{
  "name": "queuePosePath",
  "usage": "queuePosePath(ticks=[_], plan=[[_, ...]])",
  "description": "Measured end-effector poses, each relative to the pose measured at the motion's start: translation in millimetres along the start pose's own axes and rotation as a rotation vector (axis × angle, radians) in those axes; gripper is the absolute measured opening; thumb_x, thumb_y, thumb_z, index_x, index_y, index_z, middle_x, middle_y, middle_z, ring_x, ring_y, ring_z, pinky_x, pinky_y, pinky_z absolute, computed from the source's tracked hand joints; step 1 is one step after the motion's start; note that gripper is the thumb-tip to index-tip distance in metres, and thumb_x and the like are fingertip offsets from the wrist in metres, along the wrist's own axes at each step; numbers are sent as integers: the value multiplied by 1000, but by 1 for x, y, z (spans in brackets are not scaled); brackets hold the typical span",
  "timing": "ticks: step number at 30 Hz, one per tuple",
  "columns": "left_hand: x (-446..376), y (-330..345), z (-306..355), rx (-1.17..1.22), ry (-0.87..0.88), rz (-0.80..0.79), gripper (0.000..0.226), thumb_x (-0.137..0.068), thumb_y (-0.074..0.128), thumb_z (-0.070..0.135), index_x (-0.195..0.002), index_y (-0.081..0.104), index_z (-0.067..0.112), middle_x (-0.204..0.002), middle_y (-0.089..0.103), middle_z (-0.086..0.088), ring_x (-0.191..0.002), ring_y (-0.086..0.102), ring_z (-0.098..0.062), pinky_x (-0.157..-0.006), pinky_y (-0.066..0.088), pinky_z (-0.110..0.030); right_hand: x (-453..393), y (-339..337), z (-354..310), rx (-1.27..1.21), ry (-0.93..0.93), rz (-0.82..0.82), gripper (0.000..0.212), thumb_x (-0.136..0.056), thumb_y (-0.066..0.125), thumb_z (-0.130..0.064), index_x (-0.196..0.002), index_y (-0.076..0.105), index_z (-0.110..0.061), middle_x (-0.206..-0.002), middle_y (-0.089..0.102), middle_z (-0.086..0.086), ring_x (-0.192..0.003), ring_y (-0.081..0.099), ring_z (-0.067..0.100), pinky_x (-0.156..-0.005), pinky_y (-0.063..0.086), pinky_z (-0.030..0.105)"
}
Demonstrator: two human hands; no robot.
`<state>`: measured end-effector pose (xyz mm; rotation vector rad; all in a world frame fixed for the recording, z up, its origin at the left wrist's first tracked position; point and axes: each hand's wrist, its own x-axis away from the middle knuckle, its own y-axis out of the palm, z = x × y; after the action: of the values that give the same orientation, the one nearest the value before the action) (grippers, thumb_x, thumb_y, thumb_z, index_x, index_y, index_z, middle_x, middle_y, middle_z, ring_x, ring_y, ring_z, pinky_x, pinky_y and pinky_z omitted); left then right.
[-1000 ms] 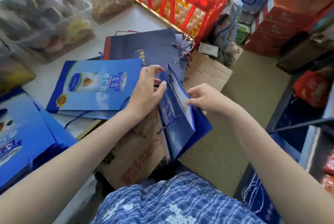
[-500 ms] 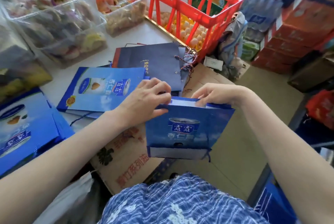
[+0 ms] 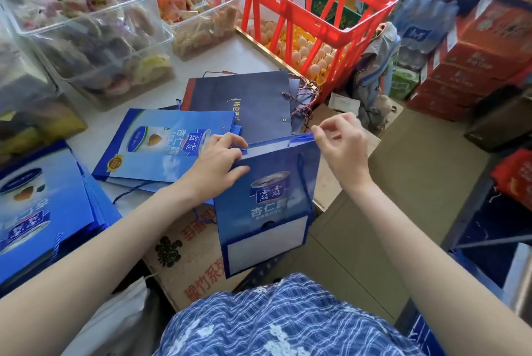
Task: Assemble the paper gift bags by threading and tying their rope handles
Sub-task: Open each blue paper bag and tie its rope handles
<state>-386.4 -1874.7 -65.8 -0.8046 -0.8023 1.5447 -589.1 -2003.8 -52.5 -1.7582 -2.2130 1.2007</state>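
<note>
While both hands grip the bag point(image 3: 267, 197), its rope end stays unclear.

Grocery shop: egg crate point(image 3: 299, 10), stacked cartons point(image 3: 483, 53)

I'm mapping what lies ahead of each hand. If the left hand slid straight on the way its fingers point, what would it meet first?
Probably the right hand, across the blue bag's top edge that the left hand grips; depth is unclear.
</note>
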Motion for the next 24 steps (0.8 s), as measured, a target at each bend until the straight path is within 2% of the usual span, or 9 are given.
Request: queuePosePath(ticks=[4,6,8,11,14,16,18,20,24], plan=[[-2,-6,-4,69,-17,-15,32,-90,59,17,-64,40,13,-123,48,-7,-104,27,-16,-88,19,-22,43,29,7,-32,109,-212,38,-81,73,-15,-108,53,1,-104,44,3,-92,46,12,-78,39,5],[0,-12,-5,127,-10,-64,37,-91,57,15,-61,35,20,-123,46,-6,-105,28,-15,-92,20,-25,46,43,5,-8,174,-283,36,-84,69,-14,-111,52,1,-108,42,3,-99,40,10,-79,33,1],[5,-15,-12,151,-2,-61,39,-91,57,12,-61,35,22,-124,46,-7,-109,33,-21,-95,22,-28,38,54,0,37,233,-364,21,-90,62,-16,-103,56,-2,-107,48,6,-99,41,14,-78,34,11],[12,-18,-30,156,-34,82,29,-87,59,18,-61,46,13,-124,52,-9,-112,42,-26,-93,25,-28,27,64,-13,-79,304,-466,11,-97,50,-16,-97,55,-6,-94,63,8,-84,57,19,-71,40,26],[12,-15,-50,115,-104,99,29,-89,59,9,-64,46,12,-121,56,-11,-111,47,-28,-90,26,-21,16,57,-30,86,45,-404,16,-97,48,-15,-107,59,-7,-82,66,9,-70,59,21,-64,45,29],[8,-12,-63,89,-196,98,24,-91,56,8,-67,51,6,-122,55,-11,-113,47,-28,-90,28,-23,4,49,-46,71,-87,-331,14,-96,50,-12,-107,57,-7,-72,64,5,-63,59,20,-62,47,31],[1,-11,-73,118,-292,82,21,-91,55,8,-71,58,1,-123,54,-13,-114,48,-28,-87,28,-20,-10,40,-64,-106,-67,-260,3,-94,52,-8,-96,55,-10,-65,59,-4,-57,57,11,-59,47,26],[-3,-9,-79,140,-332,18,21,-92,55,8,-74,60,0,-123,52,-12,-112,49,-26,-80,26,-16,-24,27,-82,-315,10,-223,5,-92,55,-4,-92,56,-8,-66,59,-5,-58,60,5,-61,49,20],[-4,-2,-80,133,-269,-84,12,-90,54,5,-78,51,6,-127,46,-16,-118,45,-26,-89,28,-19,-32,5,-102,-557,34,-184,10,-88,60,1,-95,64,-4,-76,68,1,-70,68,9,-72,54,22]])
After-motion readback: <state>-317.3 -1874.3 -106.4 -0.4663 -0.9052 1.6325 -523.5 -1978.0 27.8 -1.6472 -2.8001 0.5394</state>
